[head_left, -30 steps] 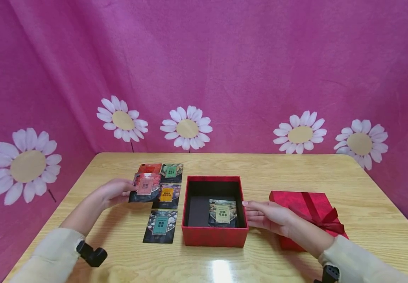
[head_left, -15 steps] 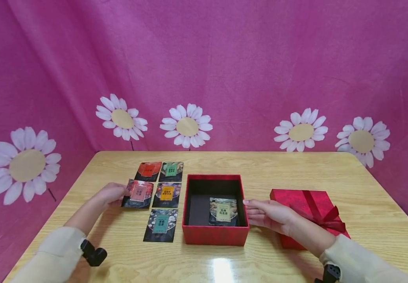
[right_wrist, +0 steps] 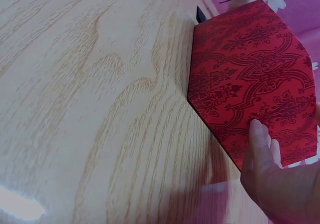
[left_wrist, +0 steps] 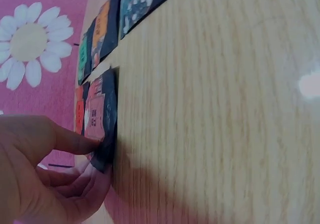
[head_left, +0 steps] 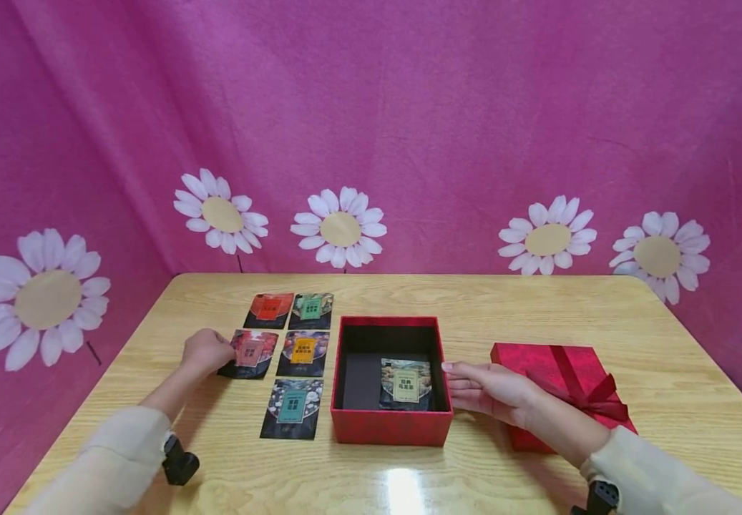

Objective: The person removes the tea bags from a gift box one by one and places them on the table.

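My left hand (head_left: pixel 205 352) pinches the left edge of a black tea sachet with a pink label (head_left: pixel 251 349), thumb on top and fingers beneath in the left wrist view. That sachet is low at the table, beside the others. My right hand (head_left: pixel 489 390) rests straight fingers against the right side of an open red box (head_left: pixel 386 428), thumb at its rim. Dark red ornament covers the box wall (right_wrist: pixel 250 69) in the right wrist view. Inside the box, at its right, lies a tea sachet with a pale green label (head_left: pixel 406 384).
Tea sachets with red (head_left: pixel 269 310), green (head_left: pixel 312 310), orange (head_left: pixel 303 352) and teal (head_left: pixel 291 409) labels lie left of the box. The red lid (head_left: pixel 547 357) with its ribbon bow stands at the right, behind my right forearm. A pink curtain (head_left: pixel 409 129) hangs behind the table.
My left hand has brought the pink-labelled sachet left and down, off the sachets it overlapped, into the left column below the red-labelled one. My right hand has stayed at the box.
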The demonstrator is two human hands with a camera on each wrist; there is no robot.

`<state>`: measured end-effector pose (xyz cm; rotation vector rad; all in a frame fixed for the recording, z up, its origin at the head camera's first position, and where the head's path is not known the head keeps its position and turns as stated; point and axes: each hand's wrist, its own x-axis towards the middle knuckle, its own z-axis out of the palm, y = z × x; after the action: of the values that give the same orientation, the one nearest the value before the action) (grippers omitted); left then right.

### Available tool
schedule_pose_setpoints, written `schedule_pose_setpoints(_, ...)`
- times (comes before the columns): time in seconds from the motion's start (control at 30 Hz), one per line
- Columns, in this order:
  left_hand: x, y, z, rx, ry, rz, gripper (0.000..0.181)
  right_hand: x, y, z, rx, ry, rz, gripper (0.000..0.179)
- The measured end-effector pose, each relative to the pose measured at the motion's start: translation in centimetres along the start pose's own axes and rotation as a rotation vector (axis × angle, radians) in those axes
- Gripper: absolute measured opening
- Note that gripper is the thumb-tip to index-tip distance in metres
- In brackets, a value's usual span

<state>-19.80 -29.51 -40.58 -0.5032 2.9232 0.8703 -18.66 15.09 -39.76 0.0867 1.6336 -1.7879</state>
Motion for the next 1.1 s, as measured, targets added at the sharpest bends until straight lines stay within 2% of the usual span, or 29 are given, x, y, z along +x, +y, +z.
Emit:
schedule_pose_setpoints(0.13,-0.2,0.5,0.3,0.069,0.037,0.005,0.019,0.0,0.0,0.0,0.007,0.001,0.005,0.064)
schedule_pose_setpoints(0.47,-0.2,1.3,0.5,0.106,0.025,-0.034,0.019,0.1,0.2,0.0,0.014,0.009,0.003,0.067)
schedule_pose_setpoints(0.73,-0.1,1.8,0.6,0.2,0.011,-0.057,0.018,0.0,-0.1,0.1,0.024,-0.005,0.003,0.068)
schedule_pose_setpoints(0.9,-0.2,2.2,0.2,0.206,0.01,-0.046,0.024,0.0,-0.2,0.2,0.031,0.0,0.005,0.067)
schedule_pose_setpoints(1.1,-0.2,4.0,-0.7,0.184,-0.002,-0.019,0.03,0.0,-0.1,0.2,0.045,0.017,0.01,0.067)
